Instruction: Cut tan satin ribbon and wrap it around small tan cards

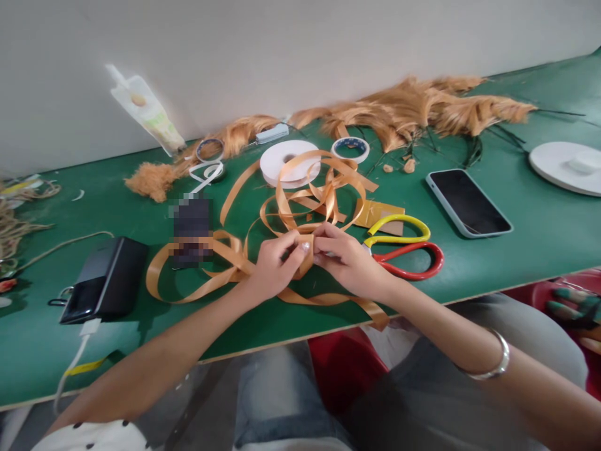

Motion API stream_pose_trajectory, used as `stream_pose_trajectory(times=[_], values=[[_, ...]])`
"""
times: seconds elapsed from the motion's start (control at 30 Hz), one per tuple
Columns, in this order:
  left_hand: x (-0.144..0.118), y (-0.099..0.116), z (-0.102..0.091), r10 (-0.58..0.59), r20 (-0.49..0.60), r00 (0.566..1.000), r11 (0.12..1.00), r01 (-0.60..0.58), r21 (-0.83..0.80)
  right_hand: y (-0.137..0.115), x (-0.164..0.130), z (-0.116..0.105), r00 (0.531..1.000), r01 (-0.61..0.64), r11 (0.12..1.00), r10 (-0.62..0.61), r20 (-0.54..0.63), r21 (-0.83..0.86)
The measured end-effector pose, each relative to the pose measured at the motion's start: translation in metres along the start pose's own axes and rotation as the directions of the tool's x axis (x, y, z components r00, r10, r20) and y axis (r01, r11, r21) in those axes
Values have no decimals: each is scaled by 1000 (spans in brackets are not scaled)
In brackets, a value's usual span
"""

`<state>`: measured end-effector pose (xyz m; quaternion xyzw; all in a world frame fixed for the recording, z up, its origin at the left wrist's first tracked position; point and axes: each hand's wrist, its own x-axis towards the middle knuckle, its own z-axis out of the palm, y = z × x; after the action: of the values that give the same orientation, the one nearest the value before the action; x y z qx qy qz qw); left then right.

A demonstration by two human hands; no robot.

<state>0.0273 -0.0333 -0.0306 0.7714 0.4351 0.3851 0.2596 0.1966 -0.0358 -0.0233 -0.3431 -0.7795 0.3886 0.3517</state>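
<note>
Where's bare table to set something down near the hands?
Bare green table lies right of the scissors, in front of the phone. Another patch sits along the near edge beside the power bank. Crowded: ribbon around both hands, left hand, right hand.

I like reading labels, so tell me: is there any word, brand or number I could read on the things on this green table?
None can be read.
Plastic pouch against the wall: print too blurred.
Tape roll: markings too small.
Phone: screen dark.
Hands hold plain ribbon, no print.
</note>
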Motion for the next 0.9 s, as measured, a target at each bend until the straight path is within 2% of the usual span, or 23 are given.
stream_pose_trajectory(times=[0.1,0.2,0.43,0.63,0.77,0.9], values=[[2,0,-1,-31,75,997,999,32,-14,1,0,1,1000,8,1000,-8,15,-17],[3,0,-1,-25,97,995,999,27,-19,2,-1,1,1000,5,1000,-5,26,-26],[2,-1,-1,-44,15,999,998,44,-50,1,-1,0,999,-13,1000,13,33,0],[1,-1,0,-53,-10,999,998,53,-41,-1,0,-1,998,-25,998,23,53,52],[2,-5,0,-119,-71,990,992,115,-56,-1,-1,0,997,-9,998,3,80,64],[4,-9,-1,-156,-136,978,986,147,-74,-1,-2,-1,999,-33,993,31,25,111]])
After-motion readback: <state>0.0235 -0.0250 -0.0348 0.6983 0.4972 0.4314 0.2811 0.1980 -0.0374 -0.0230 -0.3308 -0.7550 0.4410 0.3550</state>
